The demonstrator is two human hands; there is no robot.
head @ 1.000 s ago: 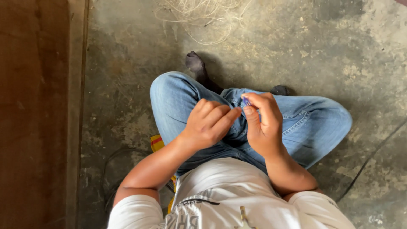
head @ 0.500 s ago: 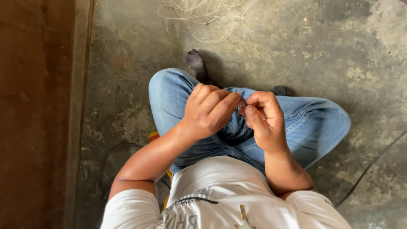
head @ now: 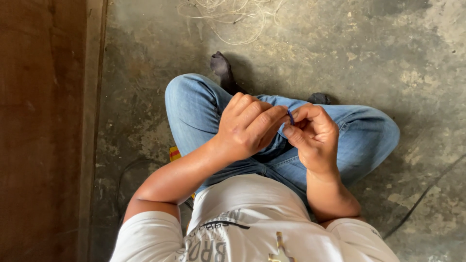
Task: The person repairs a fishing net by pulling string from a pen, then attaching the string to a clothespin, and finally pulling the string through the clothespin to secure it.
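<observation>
From my remote view, the ground is a stained grey concrete floor [head: 369, 53], blotched and cracked. A tangle of pale string [head: 228, 17] lies at the top edge, well apart from the seated figure. Along the left side runs a brown wooden panel [head: 41, 131], bordered by a lighter wooden strip [head: 92, 121]. The legs, in blue jeans [head: 194, 111], are crossed; a dark sock [head: 221, 68] points toward the string, and I see a second dark sock [head: 319, 98] just behind the other knee. A white printed shirt [head: 252, 218] fills the bottom edge. A yellow-and-red object [head: 174, 154] shows partly beside the thigh. A thin dark cable [head: 422, 199] crosses the floor at lower right.
</observation>
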